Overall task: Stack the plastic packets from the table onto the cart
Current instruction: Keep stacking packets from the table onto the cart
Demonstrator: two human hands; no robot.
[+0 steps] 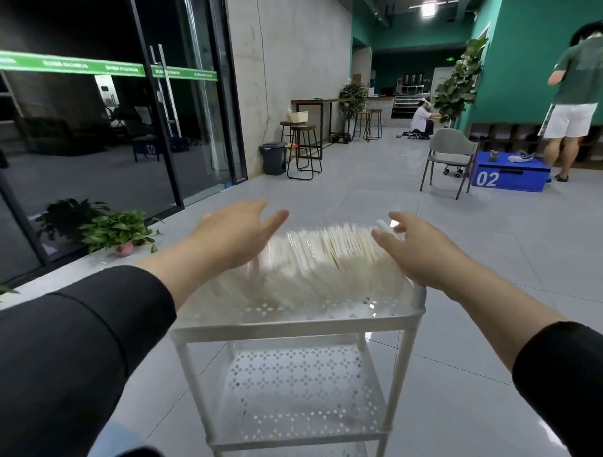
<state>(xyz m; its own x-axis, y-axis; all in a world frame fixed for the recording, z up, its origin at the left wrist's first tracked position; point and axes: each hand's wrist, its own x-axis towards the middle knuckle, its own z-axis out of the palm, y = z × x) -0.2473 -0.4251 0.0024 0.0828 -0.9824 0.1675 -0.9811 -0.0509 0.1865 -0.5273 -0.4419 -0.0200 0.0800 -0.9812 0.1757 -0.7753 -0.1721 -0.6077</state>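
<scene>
Packets [326, 260] motion-blurred, count unreadable; cart [290, 325] bottom cut off by lower edge.

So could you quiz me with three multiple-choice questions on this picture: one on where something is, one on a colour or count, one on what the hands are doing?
1. Where do the plastic packets lie?
A. on the cart's top shelf
B. on the floor
C. on the blue box

2. What colour is the cart?
A. black
B. white
C. green

3. How are the left hand and right hand placed?
A. both clenched on the cart's rail
B. open, one at each end of the packets
C. hanging down

Answers: 1 A, the row sits on the top perforated shelf. 2 B, frame and shelves are white. 3 B, fingers straight, flanking the row.
</scene>
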